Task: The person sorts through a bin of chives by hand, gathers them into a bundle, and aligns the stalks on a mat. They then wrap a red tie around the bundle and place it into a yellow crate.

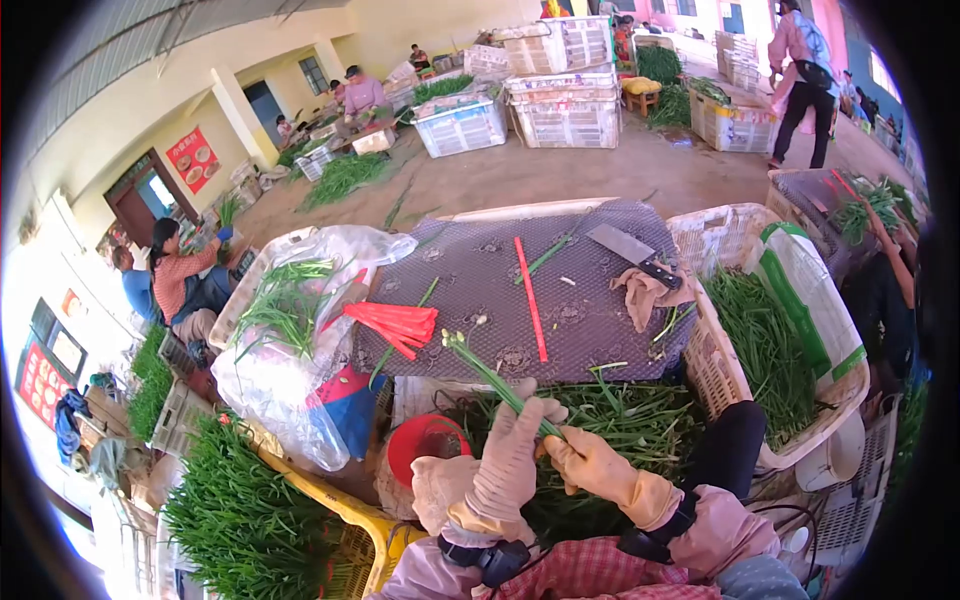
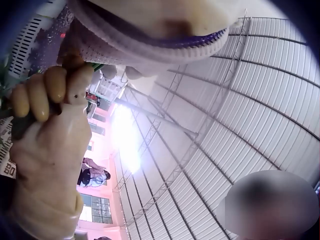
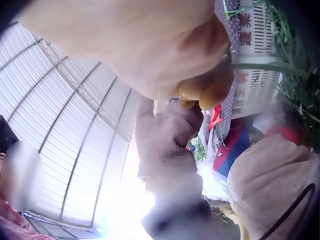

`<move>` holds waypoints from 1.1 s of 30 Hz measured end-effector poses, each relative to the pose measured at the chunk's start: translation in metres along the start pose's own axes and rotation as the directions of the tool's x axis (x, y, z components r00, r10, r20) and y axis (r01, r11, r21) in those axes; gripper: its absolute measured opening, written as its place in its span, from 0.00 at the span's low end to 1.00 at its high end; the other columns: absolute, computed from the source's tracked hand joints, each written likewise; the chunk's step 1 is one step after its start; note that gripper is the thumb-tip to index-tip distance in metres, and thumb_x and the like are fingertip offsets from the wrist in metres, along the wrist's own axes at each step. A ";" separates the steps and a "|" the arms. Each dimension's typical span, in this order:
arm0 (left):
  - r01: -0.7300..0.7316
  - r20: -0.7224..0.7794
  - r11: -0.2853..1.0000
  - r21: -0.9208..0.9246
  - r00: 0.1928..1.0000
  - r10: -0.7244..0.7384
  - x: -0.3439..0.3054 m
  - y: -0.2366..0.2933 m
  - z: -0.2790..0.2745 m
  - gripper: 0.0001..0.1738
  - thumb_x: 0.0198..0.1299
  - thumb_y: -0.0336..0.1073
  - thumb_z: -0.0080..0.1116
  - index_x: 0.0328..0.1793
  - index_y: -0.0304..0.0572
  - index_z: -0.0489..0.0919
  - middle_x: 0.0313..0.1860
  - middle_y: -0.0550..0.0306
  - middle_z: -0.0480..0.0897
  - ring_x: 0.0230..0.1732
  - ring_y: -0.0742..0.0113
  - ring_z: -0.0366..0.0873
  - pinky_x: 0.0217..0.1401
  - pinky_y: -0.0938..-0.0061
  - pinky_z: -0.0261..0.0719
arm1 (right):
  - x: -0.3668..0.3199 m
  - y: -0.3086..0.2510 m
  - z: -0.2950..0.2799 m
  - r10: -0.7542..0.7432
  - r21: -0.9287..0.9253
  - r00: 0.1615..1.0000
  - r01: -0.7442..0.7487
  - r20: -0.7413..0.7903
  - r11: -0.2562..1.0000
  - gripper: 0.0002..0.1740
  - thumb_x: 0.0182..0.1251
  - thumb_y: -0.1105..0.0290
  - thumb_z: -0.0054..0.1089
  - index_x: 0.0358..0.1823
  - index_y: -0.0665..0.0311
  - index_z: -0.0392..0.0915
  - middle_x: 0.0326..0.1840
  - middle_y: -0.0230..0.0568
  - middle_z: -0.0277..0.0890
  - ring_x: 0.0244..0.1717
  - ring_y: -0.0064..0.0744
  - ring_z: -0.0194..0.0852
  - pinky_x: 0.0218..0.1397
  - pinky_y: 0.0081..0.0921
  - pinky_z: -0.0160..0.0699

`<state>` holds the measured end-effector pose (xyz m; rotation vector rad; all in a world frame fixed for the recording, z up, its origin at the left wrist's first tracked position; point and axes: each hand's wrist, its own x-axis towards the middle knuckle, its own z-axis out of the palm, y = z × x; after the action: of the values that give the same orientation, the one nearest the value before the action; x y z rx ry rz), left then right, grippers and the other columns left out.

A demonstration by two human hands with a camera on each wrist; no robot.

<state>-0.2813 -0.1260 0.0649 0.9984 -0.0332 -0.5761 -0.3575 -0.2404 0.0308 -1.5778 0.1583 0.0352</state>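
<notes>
Both of my hands hold one thin bunch of long green stalks (image 1: 490,378) with pale buds at its far tip, slanted up to the left over a pile of the same greens (image 1: 625,412). My left hand (image 1: 508,455), in a pale fabric glove, wraps the stalks from the left. My right hand (image 1: 583,460), in a yellowish rubber glove, grips their lower end. The left wrist view has the yellow fingers (image 2: 45,97) curled round a green stalk (image 2: 95,66). In the right wrist view the pale-gloved left hand (image 3: 165,145) sits just below the yellow fingertips (image 3: 205,90).
A mesh-covered table (image 1: 580,300) carries a red strip (image 1: 530,297), a cleaver (image 1: 632,250), a cloth (image 1: 645,290) and a bundle of red bands (image 1: 397,323). A white crate (image 1: 830,330) of greens stands right; a plastic bag (image 1: 290,400), red bowl (image 1: 425,440) and yellow basket (image 1: 370,520) stand left. People work behind.
</notes>
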 end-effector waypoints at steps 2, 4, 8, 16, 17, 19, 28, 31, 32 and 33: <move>-0.003 0.150 0.977 0.213 0.988 -0.029 -0.008 0.000 -0.013 0.24 0.69 0.45 0.54 0.65 0.41 0.69 0.48 0.58 0.79 0.47 0.70 0.76 0.49 0.74 0.76 | -0.001 0.000 0.004 0.014 0.029 1.000 -0.014 0.007 0.999 0.16 0.76 0.60 0.45 0.42 0.66 0.74 0.20 0.30 0.65 0.14 0.22 0.68 0.20 0.24 0.68; 0.017 0.167 0.975 0.222 0.984 -0.056 -0.013 0.001 -0.020 0.22 0.70 0.45 0.52 0.63 0.39 0.71 0.49 0.59 0.79 0.49 0.73 0.74 0.52 0.76 0.73 | -0.006 0.006 0.006 -0.006 -0.017 1.000 0.006 -0.001 1.000 0.17 0.76 0.59 0.46 0.42 0.67 0.74 0.21 0.31 0.67 0.15 0.23 0.70 0.21 0.24 0.71; -0.068 0.277 0.881 0.467 0.958 -0.074 -0.026 0.019 -0.024 0.20 0.70 0.42 0.53 0.61 0.37 0.73 0.50 0.60 0.78 0.51 0.74 0.72 0.59 0.78 0.68 | -0.015 -0.017 0.010 0.009 -0.173 0.999 -0.015 -0.030 0.985 0.17 0.76 0.57 0.46 0.46 0.65 0.73 0.20 0.35 0.70 0.16 0.26 0.74 0.22 0.28 0.73; -0.035 0.174 0.906 0.423 0.984 -0.043 -0.030 -0.020 -0.037 0.18 0.73 0.40 0.46 0.61 0.37 0.73 0.52 0.55 0.79 0.53 0.71 0.73 0.61 0.76 0.68 | -0.013 0.005 0.014 -0.060 -0.166 0.998 0.063 0.020 0.984 0.20 0.77 0.60 0.44 0.62 0.63 0.67 0.19 0.34 0.71 0.17 0.27 0.73 0.24 0.25 0.72; -0.159 0.239 0.881 0.445 0.969 0.055 -0.028 -0.020 -0.037 0.18 0.70 0.37 0.48 0.62 0.34 0.72 0.54 0.52 0.78 0.53 0.66 0.75 0.58 0.74 0.72 | -0.013 0.010 0.013 -0.033 -0.159 0.998 0.040 0.049 0.986 0.20 0.77 0.60 0.45 0.62 0.65 0.67 0.19 0.34 0.71 0.18 0.27 0.73 0.25 0.25 0.72; -0.103 0.158 0.919 0.380 0.986 0.046 -0.033 -0.010 -0.029 0.18 0.72 0.39 0.48 0.60 0.36 0.72 0.53 0.51 0.78 0.53 0.60 0.77 0.56 0.71 0.75 | -0.006 0.001 0.008 0.058 -0.112 0.983 -0.039 0.174 0.993 0.23 0.76 0.60 0.47 0.64 0.69 0.64 0.24 0.35 0.73 0.26 0.25 0.76 0.30 0.25 0.75; -0.365 0.068 0.930 -0.031 0.928 0.366 0.069 0.158 -0.105 0.21 0.68 0.47 0.54 0.57 0.40 0.72 0.40 0.58 0.80 0.40 0.62 0.82 0.45 0.64 0.83 | -0.016 -0.002 -0.016 0.283 -0.061 0.888 -0.280 0.363 0.958 0.30 0.72 0.67 0.54 0.70 0.70 0.55 0.40 0.44 0.79 0.40 0.29 0.79 0.44 0.25 0.78; -0.513 0.129 0.846 0.148 0.858 0.497 0.133 0.257 -0.174 0.18 0.73 0.44 0.43 0.56 0.38 0.71 0.40 0.55 0.80 0.40 0.59 0.82 0.46 0.61 0.84 | -0.027 0.000 -0.031 0.394 -0.084 0.862 -0.388 0.318 0.918 0.31 0.72 0.67 0.53 0.71 0.70 0.55 0.42 0.48 0.81 0.40 0.31 0.80 0.46 0.27 0.78; -0.475 0.039 0.871 0.123 0.880 0.474 0.142 0.289 -0.182 0.15 0.73 0.41 0.40 0.54 0.38 0.71 0.41 0.54 0.80 0.41 0.59 0.82 0.47 0.59 0.84 | -0.028 0.001 -0.033 0.445 -0.039 0.857 -0.451 0.259 0.892 0.29 0.71 0.69 0.54 0.69 0.71 0.58 0.40 0.48 0.82 0.38 0.30 0.80 0.45 0.26 0.78; -0.431 -0.035 0.892 0.136 0.898 0.439 0.164 0.319 -0.205 0.14 0.73 0.40 0.41 0.54 0.38 0.72 0.40 0.55 0.80 0.42 0.58 0.81 0.49 0.58 0.83 | -0.027 -0.004 -0.034 0.445 -0.026 0.854 -0.456 0.269 0.890 0.29 0.71 0.69 0.54 0.69 0.71 0.58 0.40 0.48 0.82 0.38 0.30 0.80 0.45 0.26 0.78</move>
<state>0.0575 0.0869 0.1681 1.0896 -0.2338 -0.1285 -0.3863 -0.2722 0.0383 -1.4508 0.3120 0.6114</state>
